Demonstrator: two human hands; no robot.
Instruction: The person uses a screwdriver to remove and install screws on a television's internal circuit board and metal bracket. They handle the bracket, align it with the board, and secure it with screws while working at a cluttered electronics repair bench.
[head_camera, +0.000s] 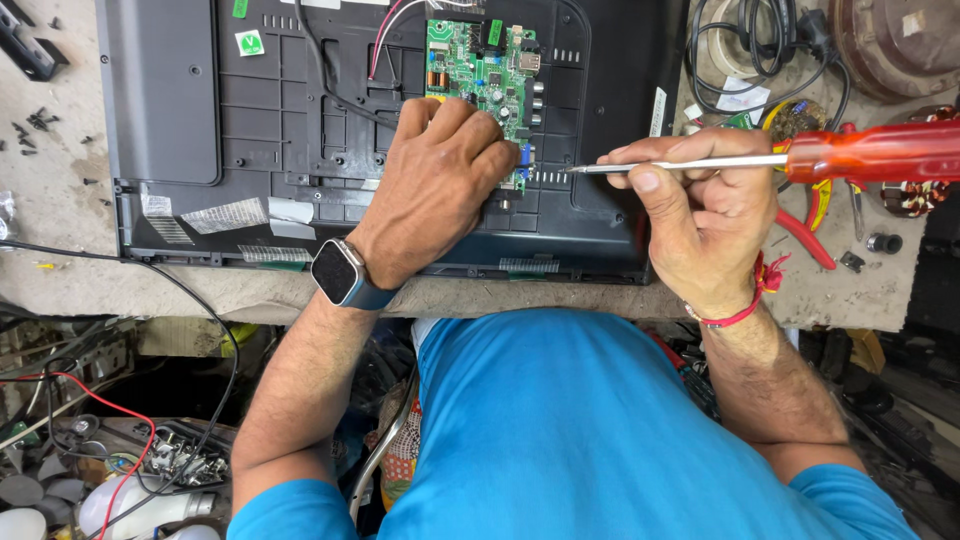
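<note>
Messy grey counter with a black TV back panel lying flat, left hand curled and pressing on the green circuit board to steady it, right hand gripping a red-handled screwdriver, tip aimed boardward.

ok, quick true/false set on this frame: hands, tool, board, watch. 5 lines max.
1. The right hand holds a screwdriver with a red handle. True.
2. The screwdriver tip is seated in a screw on the circuit board. False: the tip is in the air to the right of the board, touching nothing.
3. The left hand rests on the lower part of the green circuit board. True.
4. The watch is on the right wrist. False: it is on the left wrist; the right wrist has a red thread band.
5. The board sits on a dark panel back. True.
</note>
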